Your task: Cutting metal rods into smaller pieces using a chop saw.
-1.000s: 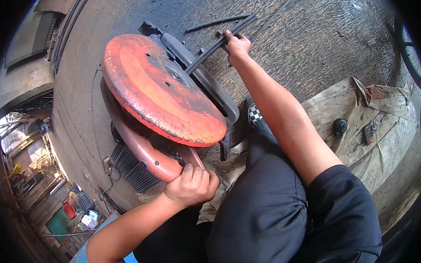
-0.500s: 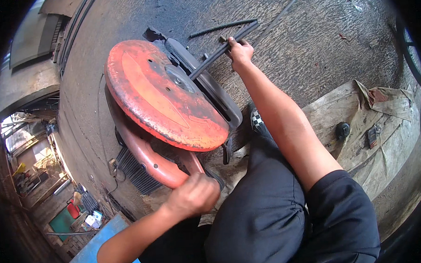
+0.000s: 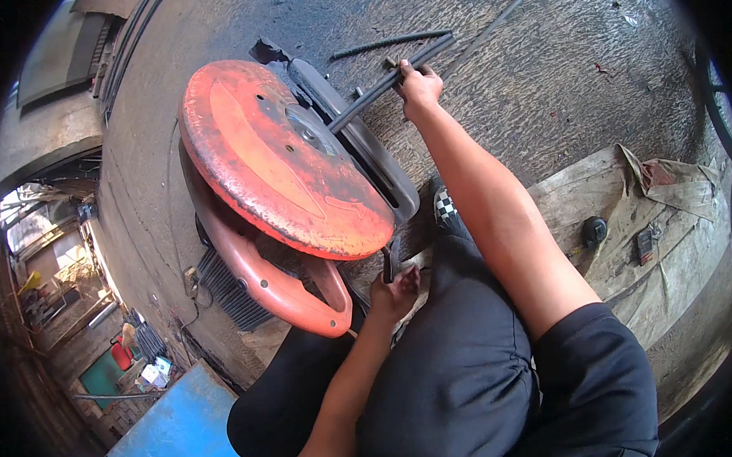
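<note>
In front of me is a cut-off saw with a round, worn orange blade guard (image 3: 286, 171) and an orange loop handle (image 3: 291, 301). My right hand (image 3: 419, 87) is closed round dark metal bars (image 3: 377, 97), whose near-left end runs in beside the saw's guard. Below the guard's right edge a short black lever (image 3: 389, 263) hangs down. My left hand (image 3: 395, 295) is at the lever's lower end, its fingers partly curled and apart. I cannot tell how firmly it touches the lever.
A ribbed rod (image 3: 382, 45) and a long thin bar (image 3: 496, 25) lie on rough concrete. On a dirty cloth (image 3: 601, 194) to my right are a tape measure (image 3: 594, 232) and a small dark object (image 3: 646, 246). A blue panel (image 3: 179, 433) stands lower left, near a cable.
My left hand has let go of the saw's orange handle and moved right to the black lever. My right hand still holds the bars, nearly in the same place.
</note>
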Demonstrator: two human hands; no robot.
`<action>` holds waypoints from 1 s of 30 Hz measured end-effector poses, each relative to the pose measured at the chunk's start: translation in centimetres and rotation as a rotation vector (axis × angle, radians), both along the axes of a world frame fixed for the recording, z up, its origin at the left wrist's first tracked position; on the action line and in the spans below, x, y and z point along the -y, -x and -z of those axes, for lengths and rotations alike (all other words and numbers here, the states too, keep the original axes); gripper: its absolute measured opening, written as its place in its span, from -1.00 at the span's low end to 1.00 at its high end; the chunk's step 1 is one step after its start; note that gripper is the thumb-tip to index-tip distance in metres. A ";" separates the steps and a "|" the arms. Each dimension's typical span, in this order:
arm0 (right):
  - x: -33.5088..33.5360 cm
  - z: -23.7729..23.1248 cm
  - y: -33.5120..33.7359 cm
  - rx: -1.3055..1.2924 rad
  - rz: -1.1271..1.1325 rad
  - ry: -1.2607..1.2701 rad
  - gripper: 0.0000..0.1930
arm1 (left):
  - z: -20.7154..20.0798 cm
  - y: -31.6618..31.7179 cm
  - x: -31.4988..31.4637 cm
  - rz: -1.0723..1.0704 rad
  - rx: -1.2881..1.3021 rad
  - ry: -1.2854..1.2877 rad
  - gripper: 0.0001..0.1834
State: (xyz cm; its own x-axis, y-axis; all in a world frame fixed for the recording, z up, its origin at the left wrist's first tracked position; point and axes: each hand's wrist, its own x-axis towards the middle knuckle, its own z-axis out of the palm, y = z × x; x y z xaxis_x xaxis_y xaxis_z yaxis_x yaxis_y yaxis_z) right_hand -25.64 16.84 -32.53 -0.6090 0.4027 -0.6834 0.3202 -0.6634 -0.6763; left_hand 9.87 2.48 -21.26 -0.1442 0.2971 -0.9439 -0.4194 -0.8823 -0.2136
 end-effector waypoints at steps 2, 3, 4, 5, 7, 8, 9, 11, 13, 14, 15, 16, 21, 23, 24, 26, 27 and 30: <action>0.4 -0.4 0.1 -0.047 -0.002 0.041 -0.83 | 0.8 0.8 -1.2 -0.166 -0.020 0.048 -0.56; 0.6 -0.7 0.1 -0.048 -0.003 0.048 -0.83 | 1.1 1.3 -1.3 -0.329 -0.041 0.090 -0.56; 0.5 -1.0 0.0 -0.055 -0.010 0.057 -0.82 | 1.2 1.8 -1.0 -0.329 -0.042 0.095 -0.56; 0.4 -1.5 0.0 -0.063 -0.019 0.066 -0.81 | 1.6 2.1 -0.6 -0.355 -0.017 0.023 -0.64; 0.5 -2.3 -0.4 -0.071 -0.015 0.094 -0.81 | 2.4 2.7 -0.4 -0.379 0.009 -0.048 -0.70; 0.4 -2.4 -0.4 -0.081 -0.008 0.114 -0.80 | 2.7 3.2 -0.7 -0.380 0.024 0.091 -0.74; 0.3 -2.4 -0.4 -0.081 -0.007 0.114 -0.80 | 3.0 3.6 -1.0 -0.379 0.039 0.230 -0.77; 0.1 -2.6 -0.3 -0.043 -0.041 0.078 -0.81 | 3.6 4.7 -1.5 -0.388 0.052 0.289 -0.78; 0.6 -2.9 -0.1 -0.053 -0.033 0.096 -0.82 | 4.6 4.7 -0.9 -0.384 0.069 0.317 -0.78; 0.9 -2.6 -0.3 -0.055 -0.029 0.109 -0.83 | 4.8 4.9 -1.5 -0.385 0.073 0.320 -0.78; 0.8 -2.3 -0.2 -0.056 -0.028 0.107 -0.83 | 5.0 5.5 -3.0 -0.345 0.045 0.650 -0.79; 0.8 -2.1 0.0 -0.058 -0.032 0.080 -0.84 | 4.8 6.0 -4.1 -0.299 0.015 0.980 -0.79; 0.1 0.0 0.0 -0.054 -0.018 0.006 -0.86 | 0.6 2.5 -7.8 0.403 -0.414 1.765 -0.80; 0.5 -0.8 0.2 -0.060 -0.026 0.063 -0.87 | 0.7 1.1 -5.6 0.584 -0.598 1.737 -0.83; 0.8 -1.3 0.2 -0.062 -0.028 0.068 -0.87 | 0.6 0.8 -4.8 0.767 -0.783 1.683 -0.85; 0.9 -1.8 0.2 -0.024 -0.047 0.055 -0.86 | 0.2 0.7 -4.8 0.680 -0.480 1.511 -0.87; 0.7 -1.7 0.2 -0.027 -0.045 0.052 -0.86 | -0.2 1.8 -4.5 0.255 -0.237 1.082 -0.82; 0.2 -1.5 -0.1 -0.044 -0.038 0.062 -0.84 | -2.2 5.4 -4.1 -0.107 0.143 0.449 -0.66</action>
State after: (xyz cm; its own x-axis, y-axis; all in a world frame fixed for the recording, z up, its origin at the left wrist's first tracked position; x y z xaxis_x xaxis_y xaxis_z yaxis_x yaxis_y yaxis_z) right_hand -25.56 16.67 -30.99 -0.6534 0.3365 -0.6781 0.3166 -0.6922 -0.6486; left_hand 4.45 6.55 -19.10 -0.0110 -0.1535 -0.9881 -0.3153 -0.9372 0.1491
